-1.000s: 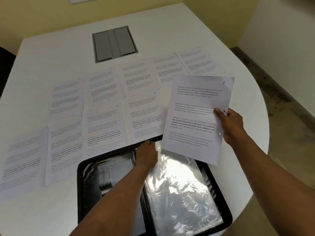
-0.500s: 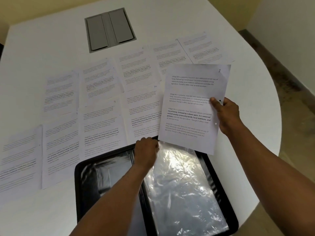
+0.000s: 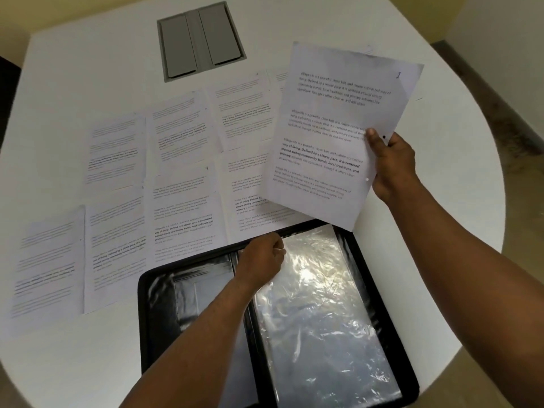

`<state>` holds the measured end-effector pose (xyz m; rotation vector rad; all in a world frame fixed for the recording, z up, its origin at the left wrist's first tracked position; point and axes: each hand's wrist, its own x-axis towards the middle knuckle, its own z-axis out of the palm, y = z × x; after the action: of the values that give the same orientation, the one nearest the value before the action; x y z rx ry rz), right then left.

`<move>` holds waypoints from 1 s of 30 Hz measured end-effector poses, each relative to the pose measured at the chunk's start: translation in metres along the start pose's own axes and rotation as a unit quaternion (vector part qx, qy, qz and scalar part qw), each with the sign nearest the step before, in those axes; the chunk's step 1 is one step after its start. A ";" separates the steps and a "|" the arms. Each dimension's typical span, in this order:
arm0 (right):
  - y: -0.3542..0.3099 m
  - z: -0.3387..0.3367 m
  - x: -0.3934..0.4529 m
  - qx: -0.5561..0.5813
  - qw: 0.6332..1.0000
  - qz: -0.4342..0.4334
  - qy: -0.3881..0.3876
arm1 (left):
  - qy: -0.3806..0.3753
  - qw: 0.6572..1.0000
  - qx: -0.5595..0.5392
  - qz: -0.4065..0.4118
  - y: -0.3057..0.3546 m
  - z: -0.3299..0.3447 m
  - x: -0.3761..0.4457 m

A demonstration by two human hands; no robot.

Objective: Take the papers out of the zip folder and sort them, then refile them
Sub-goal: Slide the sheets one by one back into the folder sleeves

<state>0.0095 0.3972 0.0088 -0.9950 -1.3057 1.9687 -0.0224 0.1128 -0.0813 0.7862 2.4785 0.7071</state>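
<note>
The right hand (image 3: 393, 166) has lifted the sheet (image 3: 338, 134) marked 1 higher, pinching its edge. The left hand (image 3: 262, 257) still pinches the top of a clear sleeve (image 3: 323, 313) in the open folder (image 3: 147, 319) (refiling looks imminent). Other papers (image 3: 182, 172) cover the surface (image 3: 73, 69).

We have a single wide-angle view, worn on the head, looking forward and steeply down over the white counter (image 3: 88, 69) from close above its near edge, so that both forearms reach in from the bottom of the frame. It sits near enough that the open zip folder (image 3: 153, 319) fills the lower middle and the printed lines on the held sheet (image 3: 338, 136) can be partly read, while the grey hatch (image 3: 201, 39) marks the far side near the top edge. The lens bends the counter's rim into a curve at the right, where a strip of floor (image 3: 500, 128) and wall shows.
</note>
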 end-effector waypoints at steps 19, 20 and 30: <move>0.065 0.045 0.005 0.163 0.969 0.179 -0.055 | -0.023 0.998 -0.061 0.014 0.012 0.005 0.001; 0.066 0.043 0.006 0.161 0.969 0.177 -0.062 | -0.018 0.998 -0.051 0.017 0.012 0.004 0.000; 0.076 0.029 0.009 0.090 0.975 0.191 -0.068 | -0.010 0.999 -0.032 0.014 0.018 0.004 -0.002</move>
<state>-0.0235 0.3620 -0.0571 -1.1004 -1.0347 2.4338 -0.0119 0.1252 -0.0733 0.8014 2.4182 0.7814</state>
